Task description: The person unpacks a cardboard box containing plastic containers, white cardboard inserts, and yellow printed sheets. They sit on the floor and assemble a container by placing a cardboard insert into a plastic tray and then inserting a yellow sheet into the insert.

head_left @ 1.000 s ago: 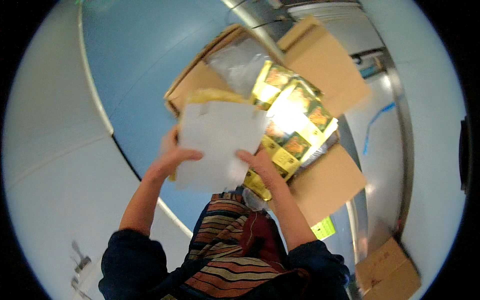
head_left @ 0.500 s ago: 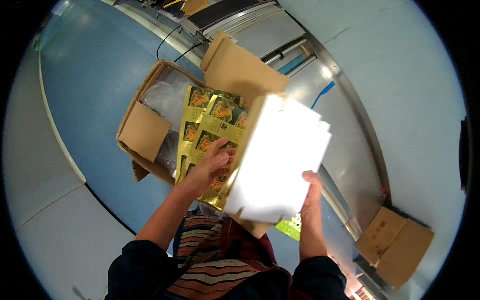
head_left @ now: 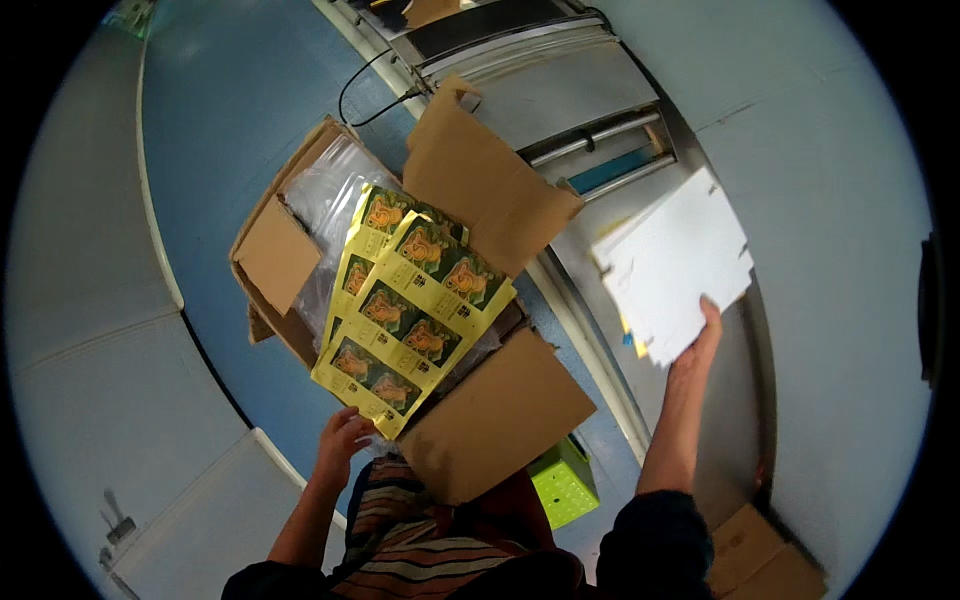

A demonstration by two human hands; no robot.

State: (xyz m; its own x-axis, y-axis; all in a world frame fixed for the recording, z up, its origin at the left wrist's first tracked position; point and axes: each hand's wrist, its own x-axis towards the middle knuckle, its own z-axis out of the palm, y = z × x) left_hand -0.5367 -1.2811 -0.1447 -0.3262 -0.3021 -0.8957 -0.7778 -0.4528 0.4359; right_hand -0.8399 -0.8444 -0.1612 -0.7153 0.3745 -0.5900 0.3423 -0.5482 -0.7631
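Observation:
At the right, my right hand (head_left: 694, 347) is closed on the near corner of a stack of white sheets (head_left: 680, 262), thumb on top. The stack is fanned unevenly, with a little yellow at its left edge, and is held over the steel worktop. My left hand (head_left: 347, 437) is at the near-left corner of some gold printed sheets (head_left: 415, 310), fingers apart and loosely bent, holding nothing that I can see. Those sheets, with repeated orange and dark green pictures, lie overlapping on an open cardboard box (head_left: 270, 255). Clear plastic (head_left: 335, 185) shows inside the box.
Two large box flaps (head_left: 485, 165) spread toward the right and toward me. A steel machine with rollers (head_left: 600, 140) and a worktop (head_left: 715, 430) runs along the right. Below stands a bright green perforated crate (head_left: 565, 485). Another cardboard box (head_left: 755, 555) is at lower right.
My right hand has carried the white stack away to the right, uncovering the gold sheets and near flap. My left hand has drawn back from the sheets' middle to their near-left corner.

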